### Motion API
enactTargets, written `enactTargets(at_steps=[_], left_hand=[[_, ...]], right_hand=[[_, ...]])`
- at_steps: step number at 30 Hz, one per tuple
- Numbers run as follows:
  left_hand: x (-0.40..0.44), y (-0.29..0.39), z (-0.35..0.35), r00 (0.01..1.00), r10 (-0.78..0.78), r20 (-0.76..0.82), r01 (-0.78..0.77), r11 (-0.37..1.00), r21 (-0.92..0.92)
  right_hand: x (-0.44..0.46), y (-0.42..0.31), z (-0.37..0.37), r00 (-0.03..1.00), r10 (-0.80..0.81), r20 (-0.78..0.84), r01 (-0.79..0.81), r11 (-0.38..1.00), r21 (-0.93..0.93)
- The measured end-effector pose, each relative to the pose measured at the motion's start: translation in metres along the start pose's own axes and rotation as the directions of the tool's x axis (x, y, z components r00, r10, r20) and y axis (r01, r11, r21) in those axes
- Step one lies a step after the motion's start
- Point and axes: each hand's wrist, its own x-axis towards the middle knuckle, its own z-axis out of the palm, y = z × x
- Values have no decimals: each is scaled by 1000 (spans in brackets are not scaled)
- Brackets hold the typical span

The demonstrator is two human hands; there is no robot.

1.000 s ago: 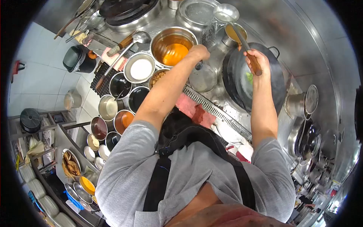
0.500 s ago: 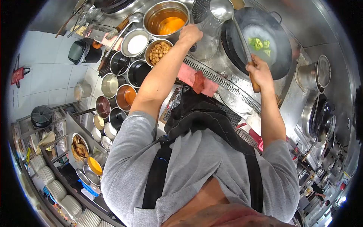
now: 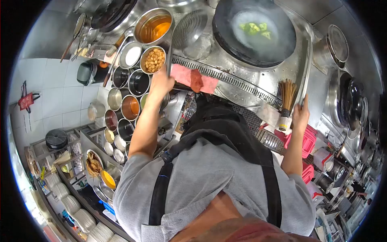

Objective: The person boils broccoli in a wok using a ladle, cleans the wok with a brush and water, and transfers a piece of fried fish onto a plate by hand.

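My left hand [image 3: 161,85], slightly blurred, is closed round the dark handle of a perforated skimmer [image 3: 190,29]. It is just below a metal pot of brown chunks [image 3: 154,60]. At the stove's right edge, my right hand [image 3: 300,117] has its fingers curled round something I cannot make out. A long metal line rises above it, ladle handle or stove rim. Beside that hand a bamboo wok brush [image 3: 286,97] stands bristles up. Green vegetable pieces [image 3: 254,29] lie in pale, steaming liquid in the wok [image 3: 223,38].
A pot of orange liquid [image 3: 139,30] and a bowl of white contents [image 3: 130,55] stand at the upper left, with several more pots below. A pink cloth [image 3: 209,84] lies along the stove's front grate [image 3: 242,85]. Stacked plates [image 3: 84,222] fill the lower-left shelves.
My left hand has drawn back toward me with the skimmer. My right hand has moved down and right, away from the wok; the ladle's bowl no longer shows. The view has shifted right.
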Motion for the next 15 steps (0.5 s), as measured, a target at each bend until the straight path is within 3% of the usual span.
enactTargets(at_steps=[3,6,8,10,12,14,15], left_hand=[[-21,10,-2,980,-166,111,151,980,132],[-12,7,11,969,-208,132,174,957,230],[11,-2,24,974,-174,145,133,958,254],[40,1,36,985,-134,106,105,965,239],[67,18,33,982,-164,94,137,960,243],[93,23,33,983,-179,34,166,955,244],[104,18,33,982,-187,36,172,952,254]], right_hand=[[-35,49,1,998,60,-37,-60,998,1],[-60,103,22,986,149,73,-140,984,-112],[-83,145,51,1000,-4,30,11,977,-214],[-96,157,60,990,97,105,-54,932,-357],[-95,166,62,978,160,133,-98,917,-386],[-84,183,75,998,67,9,-58,917,-394],[-78,170,72,998,10,-56,-26,955,-294]])
